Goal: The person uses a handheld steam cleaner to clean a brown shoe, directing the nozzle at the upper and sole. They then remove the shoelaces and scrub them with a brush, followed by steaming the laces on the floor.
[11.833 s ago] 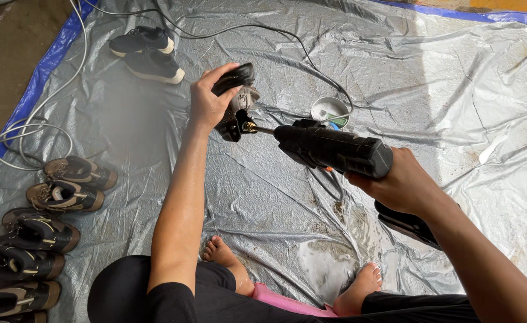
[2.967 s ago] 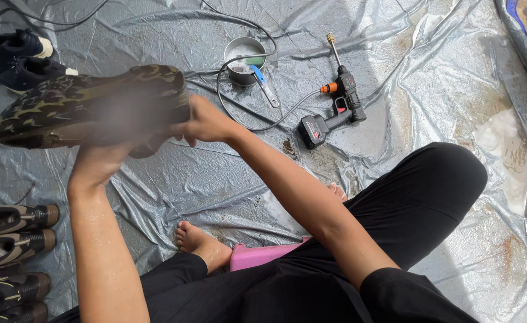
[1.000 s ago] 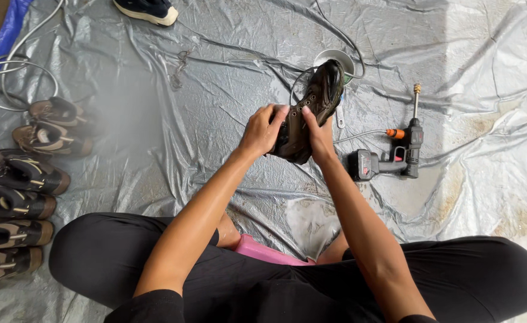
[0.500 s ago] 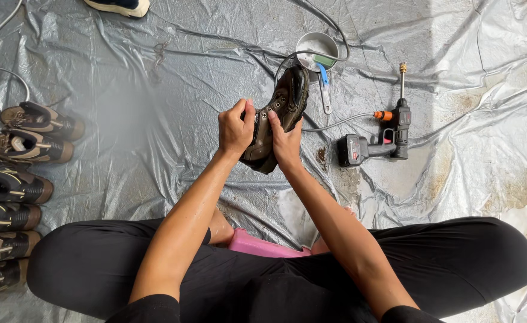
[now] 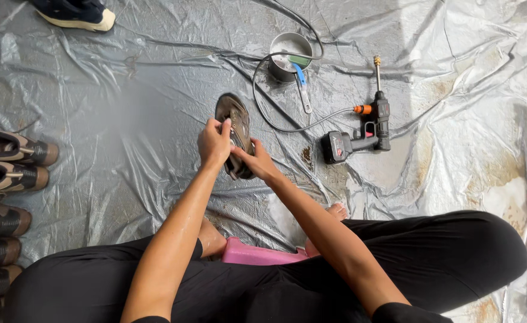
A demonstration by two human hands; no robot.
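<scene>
Left hand: we see our left hand (image 5: pixel 214 143) curled closed around the upper side of one brown shoe (image 5: pixel 233 134), fingers wrapped over its edge.
Right hand: our right hand (image 5: pixel 257 162) grips the lower end of the same shoe, fingers closed on it from below.
Shoe in hand: one shoe, held up above the sheet in front of our knees, long axis running away from us, just this side of the pot.
Shoes at left: we count five brown shoes (image 5: pixel 13 148) fully or partly showing in a column along the left edge, well apart from our hands; a sixth may be cut off at the bottom corner.
Dark shoe: one dark shoe with a pale sole (image 5: pixel 75 13) lies at the top left edge.
Pot: one small metal pot (image 5: pixel 290 51) stands beyond the held shoe, with one brush (image 5: pixel 302 90) leaning out of it.
Spray gun: one black cordless spray gun (image 5: pixel 362 131) lies to the right of the shoe, a thin hose (image 5: pixel 263 107) looping from it to the pot.
Sheet: one grey plastic sheet (image 5: pixel 126 107), wet and creased, covers the ground.
Stool: one pink stool (image 5: pixel 257 254) shows between our legs.
</scene>
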